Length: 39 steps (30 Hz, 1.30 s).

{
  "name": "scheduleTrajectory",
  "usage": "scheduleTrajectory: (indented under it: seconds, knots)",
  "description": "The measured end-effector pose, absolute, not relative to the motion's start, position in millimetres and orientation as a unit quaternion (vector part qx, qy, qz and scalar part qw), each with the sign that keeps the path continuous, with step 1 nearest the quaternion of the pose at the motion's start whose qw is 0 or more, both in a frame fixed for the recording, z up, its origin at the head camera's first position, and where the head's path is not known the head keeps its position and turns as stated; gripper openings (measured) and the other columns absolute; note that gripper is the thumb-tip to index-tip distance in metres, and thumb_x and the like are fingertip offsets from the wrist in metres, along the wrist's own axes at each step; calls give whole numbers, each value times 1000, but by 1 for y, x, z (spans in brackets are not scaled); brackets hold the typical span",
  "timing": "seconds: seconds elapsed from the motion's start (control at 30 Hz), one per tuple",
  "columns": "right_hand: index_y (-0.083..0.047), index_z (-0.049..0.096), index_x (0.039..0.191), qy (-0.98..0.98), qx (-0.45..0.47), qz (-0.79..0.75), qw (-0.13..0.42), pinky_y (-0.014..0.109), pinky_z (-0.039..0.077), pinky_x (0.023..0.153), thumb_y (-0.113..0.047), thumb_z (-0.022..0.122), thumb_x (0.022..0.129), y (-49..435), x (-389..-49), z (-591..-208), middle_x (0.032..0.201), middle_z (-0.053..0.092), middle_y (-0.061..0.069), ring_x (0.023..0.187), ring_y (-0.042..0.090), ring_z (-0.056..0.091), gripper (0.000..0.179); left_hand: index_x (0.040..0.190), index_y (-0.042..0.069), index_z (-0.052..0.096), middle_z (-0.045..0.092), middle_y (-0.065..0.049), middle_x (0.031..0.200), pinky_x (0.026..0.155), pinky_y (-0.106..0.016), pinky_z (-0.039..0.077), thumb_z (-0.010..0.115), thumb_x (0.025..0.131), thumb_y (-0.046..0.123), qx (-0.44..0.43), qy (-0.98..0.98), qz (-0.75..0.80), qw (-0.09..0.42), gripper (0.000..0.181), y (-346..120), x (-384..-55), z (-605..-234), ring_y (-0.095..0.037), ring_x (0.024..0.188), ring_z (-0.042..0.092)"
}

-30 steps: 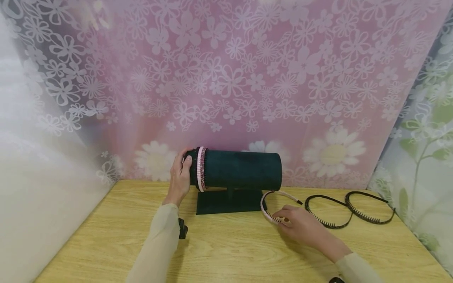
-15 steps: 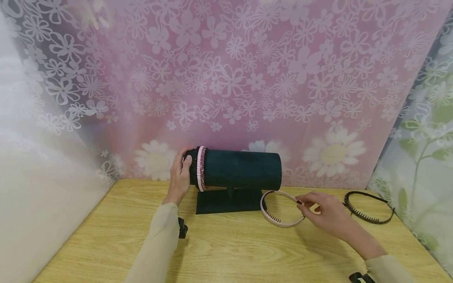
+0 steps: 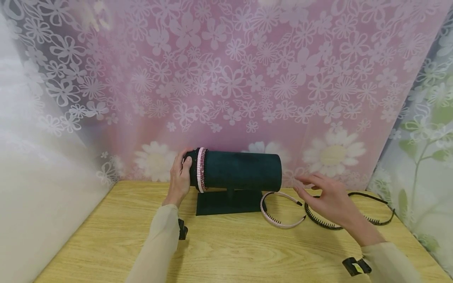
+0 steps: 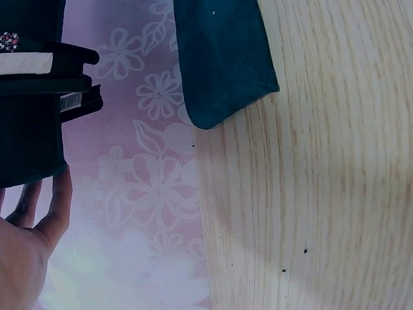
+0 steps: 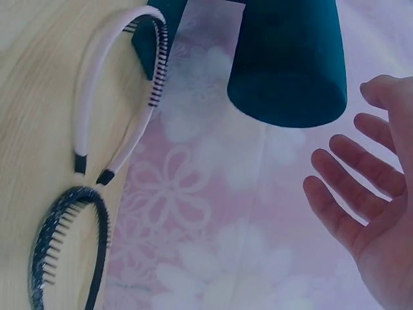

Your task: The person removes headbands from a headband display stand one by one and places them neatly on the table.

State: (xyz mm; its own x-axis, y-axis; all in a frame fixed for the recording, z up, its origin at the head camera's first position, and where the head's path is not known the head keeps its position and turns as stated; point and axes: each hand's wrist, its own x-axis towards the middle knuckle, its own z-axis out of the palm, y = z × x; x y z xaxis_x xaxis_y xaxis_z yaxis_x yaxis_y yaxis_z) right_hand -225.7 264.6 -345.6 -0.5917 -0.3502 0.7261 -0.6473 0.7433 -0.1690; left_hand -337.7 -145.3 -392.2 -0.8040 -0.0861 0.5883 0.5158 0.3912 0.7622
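Note:
A dark green headband display stand (image 3: 244,171) has a thick horizontal roll on a flat base. My left hand (image 3: 180,173) grips the roll's left end, thumb in front. Around the roll beside that hand sit a pale pink headband (image 3: 199,169), a glittery pink one (image 3: 203,169) and something black. My right hand (image 3: 330,196) is raised off the roll's right end, fingers spread, holding nothing. Below it lie a pale pink toothed headband (image 3: 277,225) and a black toothed headband (image 3: 315,220). In the right wrist view, the fingers are apart from the roll (image 5: 290,64).
A second black headband (image 3: 380,223) lies farther right, partly behind my right wrist. The wood-grain table (image 3: 226,251) meets a pink flowered backdrop (image 3: 230,86) just behind the stand. Pale sheets (image 3: 431,137) close in the sides.
My right hand moved right from the pale pink headband, touched its tip, then lifted away with nothing in it. That headband now lies flat near the stand's base. The left hand stayed put.

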Motion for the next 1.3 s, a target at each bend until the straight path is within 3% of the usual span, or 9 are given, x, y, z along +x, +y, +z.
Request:
scheduleTrajectory:
  seconds: [0.2,0.43,0.57,0.63,0.77,0.9,1.0,1.2,1.3]
  knots:
    - [-15,74,123,-855,299,213,366,15,51,67,-6,84,78,253,-231,-339,111,74,4,76,15,72,46,148,20,50,51,-3,148,117,-52,36,36,110,39,-137,-787,-533,280,45,-145,-337,-393,-24,137,48]
    - [-11,72,126,-848,317,225,359,15,39,56,-8,85,79,239,-236,-328,116,72,7,48,-7,34,49,148,20,49,49,-3,150,119,-53,34,35,111,39,-138,-786,-537,275,45,-145,-337,-394,-25,138,46]
    - [-10,71,127,-845,325,238,351,12,43,65,-9,85,80,230,-241,-325,120,71,6,66,3,57,49,148,20,50,49,-4,151,119,-54,34,35,110,39,-139,-784,-538,276,44,-145,-337,-395,-26,139,46]
    - [-9,70,128,-843,332,244,345,10,47,79,-8,85,80,226,-244,-323,123,70,6,89,13,67,50,148,20,50,49,-5,151,118,-54,34,35,111,38,-140,-784,-537,279,44,-145,-337,-394,-26,139,47]
    - [-8,69,130,-836,348,254,339,11,44,100,-11,85,81,214,-250,-320,128,69,9,115,25,67,52,148,19,50,50,-6,150,117,-54,35,35,110,39,-140,-783,-536,281,45,-146,-337,-394,-27,138,48]
    - [-8,69,130,-828,362,256,343,12,50,79,-14,86,81,202,-255,-317,129,68,10,108,24,67,52,147,18,51,51,-7,149,117,-52,36,36,110,39,-139,-784,-535,282,45,-146,-338,-393,-26,139,48]
    - [-9,69,131,-826,368,253,343,21,52,68,-15,86,81,194,-259,-316,129,68,9,97,22,68,53,147,18,51,51,-7,149,117,-52,36,37,110,39,-139,-784,-535,283,45,-146,-338,-392,-25,139,48]
    - [-15,66,137,-831,376,255,321,47,54,100,-22,84,84,176,-265,-308,134,65,6,123,24,64,56,146,18,51,53,-7,146,115,-51,37,37,110,40,-139,-784,-533,286,45,-147,-339,-391,-25,135,50]
    - [-16,64,138,-832,383,262,305,48,53,102,-23,84,86,167,-269,-306,136,64,7,126,25,62,56,146,18,52,53,-6,146,115,-51,37,37,110,39,-140,-784,-533,287,44,-146,-339,-391,-25,134,50]
